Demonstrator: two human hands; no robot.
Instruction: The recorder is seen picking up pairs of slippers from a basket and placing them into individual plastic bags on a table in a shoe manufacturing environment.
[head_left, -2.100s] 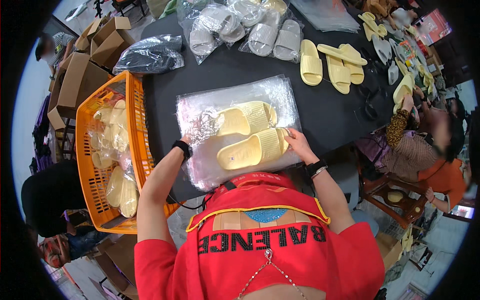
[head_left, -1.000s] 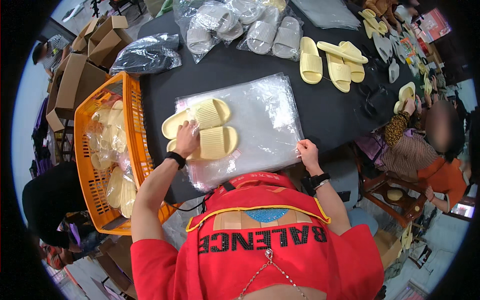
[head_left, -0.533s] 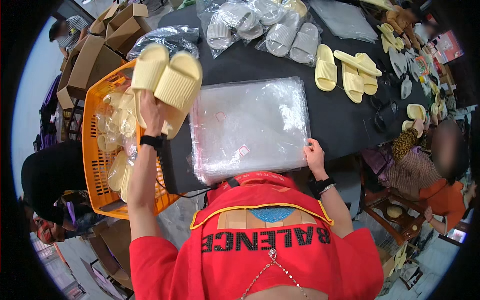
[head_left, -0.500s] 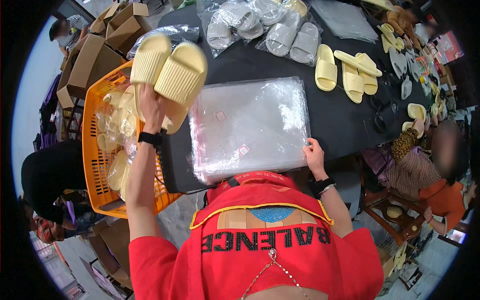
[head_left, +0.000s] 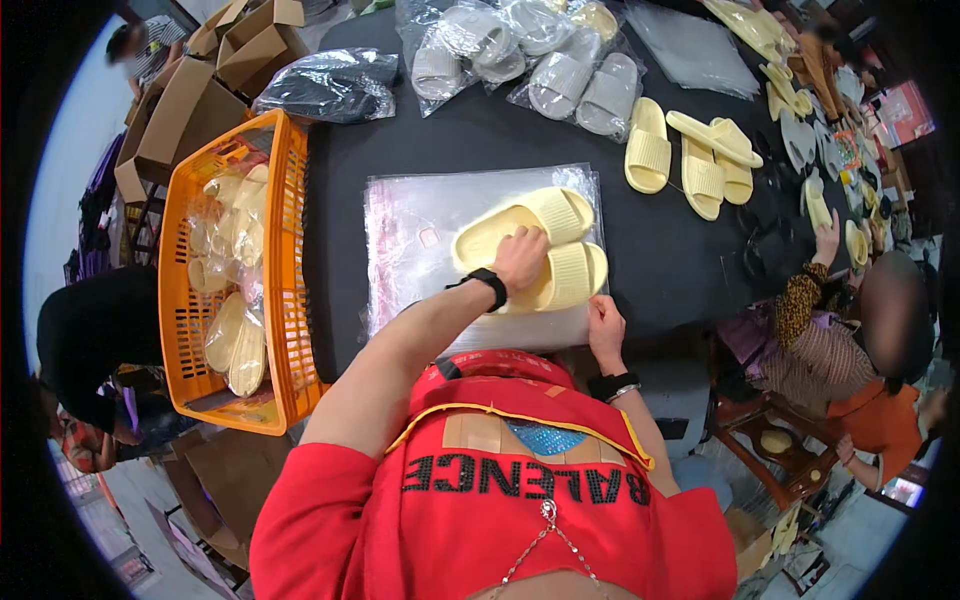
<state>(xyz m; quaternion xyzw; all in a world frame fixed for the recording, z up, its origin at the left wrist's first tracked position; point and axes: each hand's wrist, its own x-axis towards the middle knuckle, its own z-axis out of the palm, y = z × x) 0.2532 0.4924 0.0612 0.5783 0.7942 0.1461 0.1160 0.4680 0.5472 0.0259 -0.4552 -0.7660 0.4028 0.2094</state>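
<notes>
A pair of pale yellow ribbed slide slippers [head_left: 568,210] lies side by side over a stack of clear plastic bags [head_left: 400,215], toes pointing right. My left hand [head_left: 520,258] is closed on the pair at its middle, where the two slippers meet. At the stack's near right corner, my right hand [head_left: 605,328] has its fingers curled, pinching the edge of a plastic bag. The slippers rest on or just over the top bag; I cannot tell whether any part is inside it.
An orange basket [head_left: 292,250] with bagged slippers stands left of the black table [head_left: 340,150]. Grey slippers in bags [head_left: 560,85] lie at the far side, loose yellow slippers [head_left: 648,150] to the right. Another person [head_left: 800,340] sits at right; cardboard boxes [head_left: 185,120] are at far left.
My left hand has brought the slippers from above the basket rightward and down onto the bag stack, turning their toes to the right. My right hand has shifted slightly left and nearer.
</notes>
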